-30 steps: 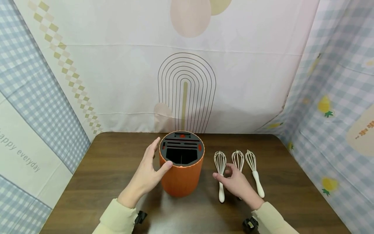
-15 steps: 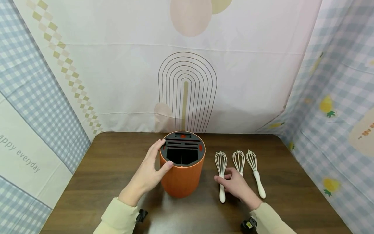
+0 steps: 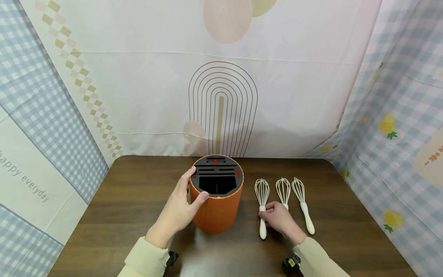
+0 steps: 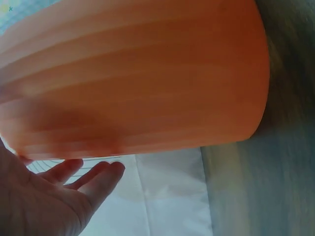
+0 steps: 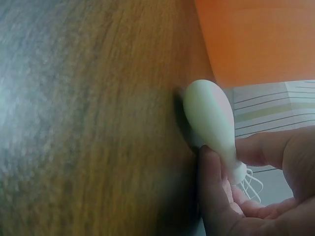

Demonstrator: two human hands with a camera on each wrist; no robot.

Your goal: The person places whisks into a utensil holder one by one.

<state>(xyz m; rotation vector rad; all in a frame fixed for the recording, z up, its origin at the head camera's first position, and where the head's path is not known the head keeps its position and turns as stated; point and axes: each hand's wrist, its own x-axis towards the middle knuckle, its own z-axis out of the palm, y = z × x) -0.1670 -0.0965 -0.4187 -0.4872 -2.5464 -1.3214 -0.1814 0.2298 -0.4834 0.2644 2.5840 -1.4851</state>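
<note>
An orange round knife block (image 3: 216,215) with a dark slotted top stands upright on the table. My left hand (image 3: 176,209) rests against its left side in the head view, thumb at the front rim and fingertips at the left rim, fingers fairly straight. In the left wrist view its fingers (image 4: 101,182) extend along the block's side. My right hand (image 3: 279,218) pinches the white handle of the nearest whisk (image 3: 263,229) between thumb and fingers, just below the wires. The right wrist view shows the handle's rounded end (image 5: 209,105) close over the wood.
Two more white whisks lie to the right: a middle whisk (image 3: 283,190), its handle largely hidden behind my right hand, and a far-right whisk (image 3: 304,211). The brown wooden table (image 3: 138,192) meets a patterned cloth (image 3: 155,96) at the back.
My right hand has moved slightly down along the whisk and closed its thumb and fingers on the handle. My left hand's fingers have come in to the block's rim.
</note>
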